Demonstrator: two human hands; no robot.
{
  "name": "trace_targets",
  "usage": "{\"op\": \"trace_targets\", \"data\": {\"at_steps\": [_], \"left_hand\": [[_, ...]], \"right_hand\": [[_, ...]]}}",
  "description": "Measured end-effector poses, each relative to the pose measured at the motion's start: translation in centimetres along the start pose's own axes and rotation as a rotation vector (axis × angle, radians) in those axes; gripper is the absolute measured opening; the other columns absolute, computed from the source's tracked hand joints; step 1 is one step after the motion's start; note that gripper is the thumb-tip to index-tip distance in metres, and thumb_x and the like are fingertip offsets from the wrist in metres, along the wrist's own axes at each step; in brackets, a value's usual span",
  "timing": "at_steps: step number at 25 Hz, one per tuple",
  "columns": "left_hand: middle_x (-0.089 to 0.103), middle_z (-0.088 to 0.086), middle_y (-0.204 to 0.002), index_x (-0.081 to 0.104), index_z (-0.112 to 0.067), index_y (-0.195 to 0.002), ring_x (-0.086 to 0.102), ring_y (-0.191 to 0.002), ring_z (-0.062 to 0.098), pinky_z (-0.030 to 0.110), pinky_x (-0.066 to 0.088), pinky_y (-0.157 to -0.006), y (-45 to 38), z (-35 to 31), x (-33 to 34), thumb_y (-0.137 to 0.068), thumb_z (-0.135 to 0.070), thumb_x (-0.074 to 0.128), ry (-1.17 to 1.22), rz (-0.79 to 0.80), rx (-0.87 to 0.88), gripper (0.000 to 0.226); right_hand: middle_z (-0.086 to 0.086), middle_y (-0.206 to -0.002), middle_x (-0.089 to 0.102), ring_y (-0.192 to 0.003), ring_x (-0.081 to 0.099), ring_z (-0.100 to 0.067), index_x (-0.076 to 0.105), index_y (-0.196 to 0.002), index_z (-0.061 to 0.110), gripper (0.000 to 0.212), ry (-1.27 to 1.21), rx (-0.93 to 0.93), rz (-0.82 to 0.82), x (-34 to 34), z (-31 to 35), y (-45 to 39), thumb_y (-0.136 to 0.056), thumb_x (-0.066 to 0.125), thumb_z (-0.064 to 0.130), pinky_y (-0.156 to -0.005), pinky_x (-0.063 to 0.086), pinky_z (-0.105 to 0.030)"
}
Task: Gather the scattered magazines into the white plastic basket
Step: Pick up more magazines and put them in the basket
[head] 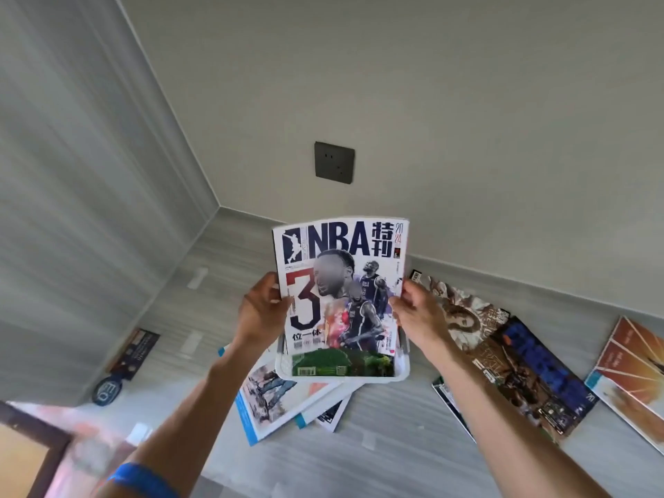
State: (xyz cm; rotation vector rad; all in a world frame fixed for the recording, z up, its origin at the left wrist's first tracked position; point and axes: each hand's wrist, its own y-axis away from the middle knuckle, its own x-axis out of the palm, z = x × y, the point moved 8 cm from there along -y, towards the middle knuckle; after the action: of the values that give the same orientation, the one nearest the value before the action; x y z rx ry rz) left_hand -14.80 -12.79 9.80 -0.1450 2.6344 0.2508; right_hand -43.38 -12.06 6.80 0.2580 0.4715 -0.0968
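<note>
I hold an NBA magazine (341, 282) upright by both side edges, my left hand (262, 310) on its left edge and my right hand (416, 314) on its right. Its lower end stands inside the white plastic basket (284, 370) on the floor, in front of a magazine with a green cover (341, 364) that lies in the basket. Several magazines (273, 397) lie fanned out under and left of the basket. More magazines (531, 372) lie to the right, and an orange one (632, 372) at the far right.
The grey wood floor meets a beige wall with a dark socket plate (334, 162). A dark booklet (134, 352) and a round dark badge (106, 389) lie by the left wall. A wooden frame corner (25, 451) shows at the bottom left.
</note>
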Motion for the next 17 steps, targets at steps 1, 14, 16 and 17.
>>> {"op": "trace_targets", "data": {"at_steps": [1,14,16,17], "left_hand": [[0.075,-0.001,-0.089,0.064,-0.025,-0.1,0.071,-0.078,0.015,0.035,0.059,-0.07,-0.4,1.6,0.7,-0.084,-0.004,0.065,-0.042,0.017,-0.041,0.027],[0.065,0.009,-0.072,0.057,-0.01,-0.076,0.063,-0.071,0.033,0.041,0.054,-0.067,-1.6,7.6,3.6,-0.08,-0.021,0.072,-0.369,-0.087,-0.169,0.019],[0.063,0.009,-0.085,0.057,-0.011,-0.092,0.06,-0.078,0.033,0.042,0.052,-0.072,-0.6,8.2,3.9,-0.076,-0.015,0.073,-0.38,-0.077,-0.163,0.022],[0.061,0.009,-0.092,0.054,-0.013,-0.103,0.059,-0.082,0.033,0.042,0.05,-0.074,0.1,8.7,4.3,-0.076,-0.01,0.07,-0.395,-0.068,-0.162,0.031]], "right_hand": [[-0.001,-0.102,0.07,-0.065,0.066,-0.008,0.06,-0.11,0.019,0.017,0.032,0.047,0.018,1.0,-1.4,-0.5,-0.096,0.054,0.013,-0.047,0.051,-0.024],[-0.001,-0.123,0.061,-0.078,0.066,-0.01,0.048,-0.136,0.009,0.052,0.384,-0.219,-0.081,2.3,-3.3,2.4,-0.086,0.062,0.0,-0.066,0.058,-0.016],[0.001,-0.105,0.072,-0.081,0.066,-0.012,0.06,-0.116,0.015,0.028,0.658,-0.453,-0.053,3.5,-3.0,5.4,-0.087,0.06,0.012,-0.074,0.06,-0.029],[0.002,-0.094,0.074,-0.082,0.065,-0.013,0.064,-0.104,0.02,0.016,0.808,-0.499,0.016,4.5,-3.8,6.8,-0.092,0.054,0.023,-0.077,0.056,-0.033]]}}
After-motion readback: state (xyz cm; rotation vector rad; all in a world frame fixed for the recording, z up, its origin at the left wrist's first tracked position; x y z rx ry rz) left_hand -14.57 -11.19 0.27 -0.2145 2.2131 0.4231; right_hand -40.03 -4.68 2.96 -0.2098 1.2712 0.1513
